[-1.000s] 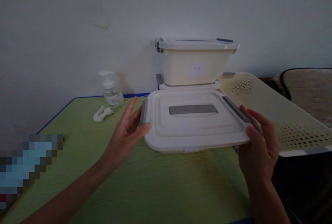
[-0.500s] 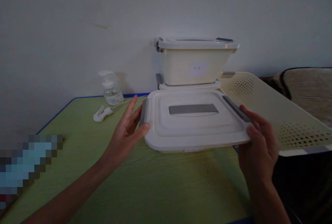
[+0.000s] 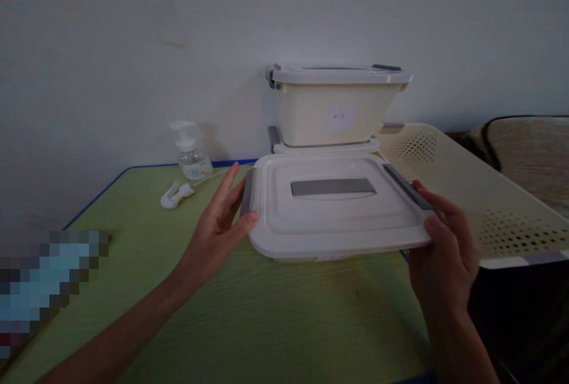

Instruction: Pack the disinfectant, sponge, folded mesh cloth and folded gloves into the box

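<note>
A white lidded storage box [image 3: 329,218] with grey side latches and a grey lid handle is between my two hands, seen mostly from above. My left hand [image 3: 222,212] grips its left end, thumb on the lid's edge and fingers along the latch. At the right end, my right hand [image 3: 444,236] is closed around the rim, with the thumb at the front corner. Most of the box's body is hidden under its lid. Just behind it stands another lidded box [image 3: 306,114] with a paper label, stacked on a further white lid [image 3: 326,147].
A clear pump bottle [image 3: 195,165] and a white clip-like piece with a cord [image 3: 176,194] are at the back left of the green table [image 3: 178,313]. To the right sits a cream perforated basket [image 3: 462,194], a beige cushion [image 3: 533,153] beyond it. A pixelated patch covers the left edge.
Almost nothing differs. The held box and both hands appear shifted very slightly to the right, as does the stack behind; my grip is the same.
</note>
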Action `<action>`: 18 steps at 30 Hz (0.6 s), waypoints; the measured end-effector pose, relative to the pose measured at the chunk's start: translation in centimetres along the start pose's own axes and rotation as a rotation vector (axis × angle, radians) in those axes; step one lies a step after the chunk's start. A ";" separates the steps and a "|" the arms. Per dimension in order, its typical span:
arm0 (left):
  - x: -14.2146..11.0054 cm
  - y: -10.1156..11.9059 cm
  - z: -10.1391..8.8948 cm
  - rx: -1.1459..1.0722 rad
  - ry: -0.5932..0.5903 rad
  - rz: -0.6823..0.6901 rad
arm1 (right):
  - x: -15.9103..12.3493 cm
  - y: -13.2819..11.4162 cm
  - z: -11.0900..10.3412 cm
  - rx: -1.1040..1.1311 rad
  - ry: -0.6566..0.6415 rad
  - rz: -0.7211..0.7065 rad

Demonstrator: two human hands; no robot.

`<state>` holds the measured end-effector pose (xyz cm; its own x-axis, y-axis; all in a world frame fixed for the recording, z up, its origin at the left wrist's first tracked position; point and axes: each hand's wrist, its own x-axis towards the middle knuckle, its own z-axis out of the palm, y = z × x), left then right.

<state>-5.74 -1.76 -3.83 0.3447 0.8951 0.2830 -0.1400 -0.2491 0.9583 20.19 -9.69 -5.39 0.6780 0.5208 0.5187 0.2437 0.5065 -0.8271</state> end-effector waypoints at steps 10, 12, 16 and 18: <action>0.0 0.2 0.0 0.067 0.009 -0.014 | -0.1 -0.2 0.1 -0.008 -0.009 -0.003; 0.0 0.2 0.0 0.076 0.010 -0.015 | -0.1 -0.2 0.1 -0.002 0.004 -0.003; 0.0 0.1 0.0 0.055 0.008 0.002 | -0.3 -0.2 -0.1 0.017 0.003 0.009; 0.1 0.0 -0.1 0.045 0.003 0.006 | -0.3 -0.1 -0.1 0.018 -0.006 0.003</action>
<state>-5.82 -1.62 -3.81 0.3408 0.8946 0.2889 -0.0999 -0.2711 0.9573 20.03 -9.97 -5.44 0.6742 0.5268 0.5175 0.2291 0.5170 -0.8248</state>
